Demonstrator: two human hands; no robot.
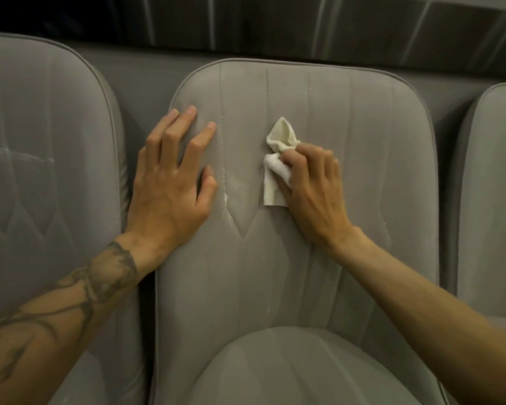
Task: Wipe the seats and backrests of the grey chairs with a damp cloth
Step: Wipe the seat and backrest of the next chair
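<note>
A grey padded chair fills the middle of the head view, its stitched backrest (348, 118) upright and its seat (289, 369) at the bottom. My right hand (313, 188) grips a crumpled off-white cloth (278, 159) and holds it against the middle of the backrest. Part of the cloth sticks out above and left of the fingers. My left hand (173, 176) rests on the backrest's left side with its fingers spread. A pale mark (227, 194) runs along a seam between the two hands.
A second grey chair (47, 159) stands close on the left, a third (494, 200) at the right edge. Behind the backrests runs a grey padded band (146, 74), with a dark wall (246, 21) above it.
</note>
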